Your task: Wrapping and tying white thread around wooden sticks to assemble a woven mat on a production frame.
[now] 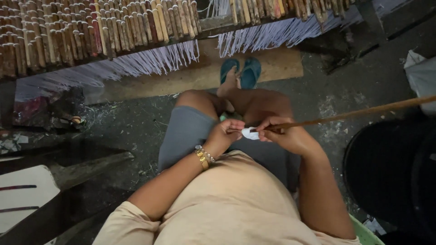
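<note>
Nearest the lens, a beige shirt (231,204) filling the lower middle of the head view, grey shorts (186,131) and bare knees beyond it. Above the lap, left hand (225,132) curled closed, fingertips pinching a small white piece (249,133), perhaps cloth or thread wrapping; too small to tell which. A gold bracelet (202,159) on that wrist. Right hand (284,132) closed around the near end of a long thin brown stick (354,112), pressing that end against the white piece. Stick running off to the upper right, over a dark round bin (386,177).

Judging by this, wrapping or fitting of the stick's tip under way, not finished: white piece loose-looking, only at the very end, rest of the stick bare, smooth and reddish-brown.

Farther off, a rack of many similar sticks (91,31) laid side by side, pale fringe (136,66) hanging from its edge, suggesting a good number already worked. Teal flip-flops (240,71) on a wooden board (190,75), dark gritty floor (136,127) around.
</note>
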